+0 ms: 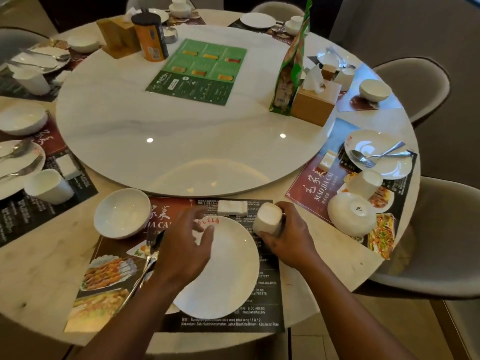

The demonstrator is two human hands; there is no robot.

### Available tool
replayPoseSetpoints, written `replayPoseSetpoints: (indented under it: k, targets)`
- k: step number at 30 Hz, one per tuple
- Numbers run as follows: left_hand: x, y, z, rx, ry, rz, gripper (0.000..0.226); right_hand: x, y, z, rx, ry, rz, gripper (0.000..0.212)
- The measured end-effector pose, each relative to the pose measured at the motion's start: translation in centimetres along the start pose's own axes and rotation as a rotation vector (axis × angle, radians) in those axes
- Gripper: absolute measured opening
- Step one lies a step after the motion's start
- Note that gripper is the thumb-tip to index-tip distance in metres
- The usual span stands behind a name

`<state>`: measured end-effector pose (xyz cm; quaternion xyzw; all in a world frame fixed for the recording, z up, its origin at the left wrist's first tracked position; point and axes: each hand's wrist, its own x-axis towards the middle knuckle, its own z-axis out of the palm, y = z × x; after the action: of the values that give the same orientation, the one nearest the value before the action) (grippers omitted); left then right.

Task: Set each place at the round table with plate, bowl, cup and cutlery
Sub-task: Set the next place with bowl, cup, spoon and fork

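At the near place a white plate (228, 271) lies on a printed placemat (267, 294). My left hand (187, 245) hovers over the plate's left part with its fingers loosely bent and blurred, holding nothing I can make out. A spoon and fork (146, 261) lie just left of that hand, beside the plate. An upright white bowl (122, 213) stands at the mat's far left corner. My right hand (284, 240) grips a white cup (268, 219), bottom up, just right of the plate's far edge. A white packet (232, 207) lies beyond the plate.
A marble turntable (181, 141) fills the centre, carrying a green menu (197, 71), a tissue box (315, 101), a green snack bag (292, 63) and an orange canister (150, 37). The right place has a plate with cutlery (379, 154), an upturned cup (365, 184) and an upturned bowl (350, 214). Chairs ring the table.
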<state>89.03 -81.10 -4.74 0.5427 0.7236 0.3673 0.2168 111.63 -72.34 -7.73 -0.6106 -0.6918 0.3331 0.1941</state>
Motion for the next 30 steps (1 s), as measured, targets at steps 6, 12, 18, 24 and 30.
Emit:
replayPoseSetpoints:
  k: [6,12,18,24,30]
  targets:
    - [-2.6,-4.0,-3.5,0.042,0.074,-0.151,0.035,0.1,0.3,0.7,0.005,0.005,0.031,0.074]
    - [-4.3,-6.0,-6.8,0.118,0.144,-0.264,0.023,-0.5,-0.6,0.5,-0.019,0.008,0.038,0.086]
    - [-5.2,-8.7,-8.8,0.249,0.032,-0.415,0.014,-4.1,-4.5,-0.3,-0.064,0.352,-0.134,0.047]
    - [-5.8,-8.1,-8.4,0.318,-0.122,-0.294,0.015,-9.5,-9.7,5.4,-0.075,0.08,-0.107,0.021]
    - [-5.0,-8.2,-9.1,0.212,-0.163,-0.4,0.021,-13.1,-15.1,12.2,-0.092,-0.249,-0.002,0.016]
